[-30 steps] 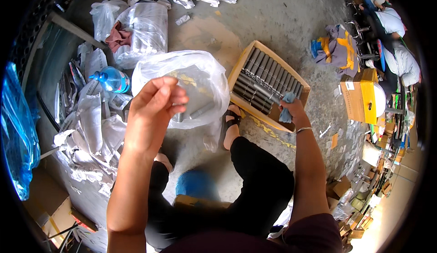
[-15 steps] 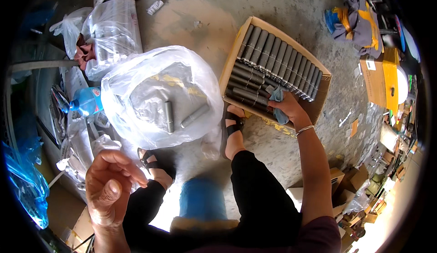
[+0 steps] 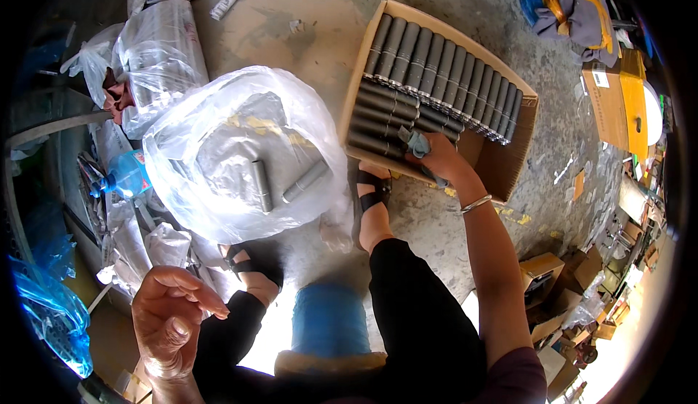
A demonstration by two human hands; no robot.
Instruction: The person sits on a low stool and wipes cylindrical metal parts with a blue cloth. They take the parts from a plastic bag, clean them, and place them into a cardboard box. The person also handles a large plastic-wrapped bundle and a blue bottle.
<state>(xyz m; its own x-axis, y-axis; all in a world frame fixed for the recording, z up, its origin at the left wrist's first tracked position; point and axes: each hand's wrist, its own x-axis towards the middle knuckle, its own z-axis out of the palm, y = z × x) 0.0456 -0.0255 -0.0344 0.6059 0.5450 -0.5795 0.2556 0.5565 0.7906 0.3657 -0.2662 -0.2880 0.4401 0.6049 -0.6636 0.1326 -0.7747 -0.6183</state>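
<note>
Far left: crumpled blue plastic sheet (image 3: 43,309) at the edge, with a blue water bottle (image 3: 127,175) above it among plastic scraps.

Your left hand (image 3: 171,317) is low in the frame, raised off the floor, palm toward you, fingers loosely curled and apart. It holds nothing and touches nothing.

Just above it: a large clear plastic bag (image 3: 243,149) lying open on the concrete floor (image 3: 313,33). Two grey tubes (image 3: 283,182) lie inside, near each other, one roughly upright in the frame, the other angled. A second clear bag (image 3: 160,48), stuffed, sits beyond at upper left.

Centre bottom: blue stool (image 3: 331,320) between your knees; your sandalled feet on the floor, one touching the bag's edge.

Right of centre: open cardboard box (image 3: 509,171) packed with rows of dark grey tubes (image 3: 436,69) lying side by side. Your right hand (image 3: 440,158) rests on the near row inside the box, fingers closed round a grey-blue cloth (image 3: 418,142). Metal bangle on that wrist.

Far right: more cardboard boxes (image 3: 611,98) and folded clothing (image 3: 574,4), well apart from the hands.
</note>
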